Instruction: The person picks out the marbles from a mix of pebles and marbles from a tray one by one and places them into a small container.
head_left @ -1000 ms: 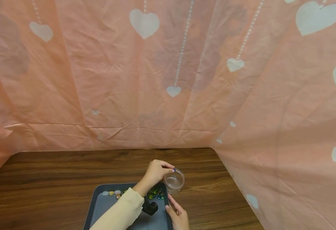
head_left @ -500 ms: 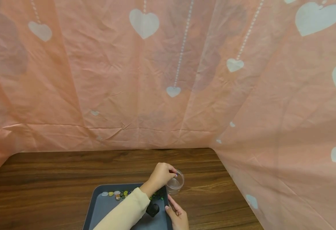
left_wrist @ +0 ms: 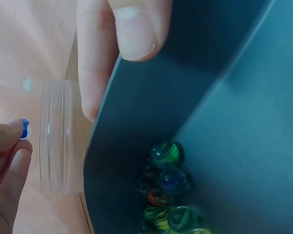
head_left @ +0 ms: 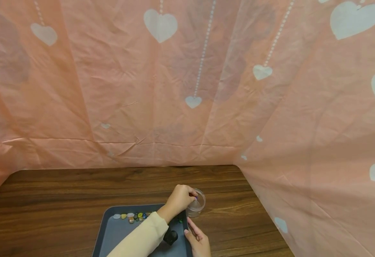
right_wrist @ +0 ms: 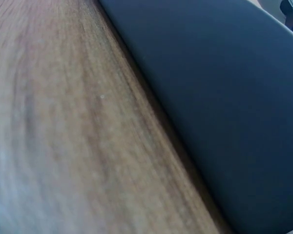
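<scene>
My left hand [head_left: 178, 200] reaches across the tray and pinches a blue and white marble [left_wrist: 25, 128] between thumb and fingertips. It holds the marble over the mouth of a clear plastic jar [head_left: 200, 206], which stands just beyond the tray's right side. My right hand [head_left: 201, 244] grips the right rim of the dark grey tray [head_left: 115, 235], with the thumb on the inner side. The left wrist view shows this thumb and fingers on the tray wall. Several glass marbles [left_wrist: 173, 181] lie clustered against that wall. My left forearm hides part of the tray.
Several coloured stones and marbles [head_left: 131, 216] lie along the tray's far side. A black camera [head_left: 170, 236] hangs under my left wrist. Brown wooden table [head_left: 62, 192] surrounds the tray, and a pink curtain with white hearts [head_left: 155, 125] closes the back and right.
My left hand has moved a little to the right and down, bringing the blue marble from the jar's far rim to over its mouth. My right hand stays on the tray rim.
</scene>
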Motion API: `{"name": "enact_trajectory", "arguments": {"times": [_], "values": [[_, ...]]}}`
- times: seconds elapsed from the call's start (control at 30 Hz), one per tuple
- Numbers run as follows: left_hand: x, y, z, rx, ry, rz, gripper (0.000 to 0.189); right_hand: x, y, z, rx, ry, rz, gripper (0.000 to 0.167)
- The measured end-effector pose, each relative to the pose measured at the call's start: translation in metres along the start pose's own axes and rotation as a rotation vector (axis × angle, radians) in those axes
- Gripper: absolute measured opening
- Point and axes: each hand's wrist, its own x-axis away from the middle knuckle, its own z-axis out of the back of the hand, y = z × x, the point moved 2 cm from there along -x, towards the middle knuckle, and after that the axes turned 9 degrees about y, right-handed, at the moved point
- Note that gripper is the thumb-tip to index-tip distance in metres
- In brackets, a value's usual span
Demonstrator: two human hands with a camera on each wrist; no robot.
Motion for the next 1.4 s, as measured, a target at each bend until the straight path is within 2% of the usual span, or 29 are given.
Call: {"name": "enact_trajectory", "arguments": {"times": [0.23, 0.53, 0.77, 1.03, 1.2, 1.4], "values": [[0.001, -0.002, -0.004, -0.033, -0.020, -0.001, 0.005, 0.000, 0.000, -0.001, 0.010, 0.001, 0.039, 0.052], [0.003, -0.004, -0.004, 0.009, -0.009, 0.020, 0.005, 0.000, 0.000, -0.001, 0.001, 0.002, -0.008, 0.053], [0.009, -0.012, 0.000, 0.163, 0.037, 0.118, 0.004, -0.001, 0.001, -0.001, 0.053, 0.051, -0.047, 0.049], [0.021, -0.022, 0.013, 0.205, 0.137, 0.146, 0.005, 0.001, 0.000, -0.002, 0.043, 0.043, -0.025, 0.049], [0.033, -0.034, 0.020, 0.271, 0.190, 0.232, 0.011, 0.002, -0.001, -0.002, 0.029, 0.035, -0.010, 0.049], [0.053, -0.051, 0.020, 0.298, 0.214, 0.310, 0.012, 0.002, -0.002, -0.001, 0.031, 0.036, -0.047, 0.051]]}}
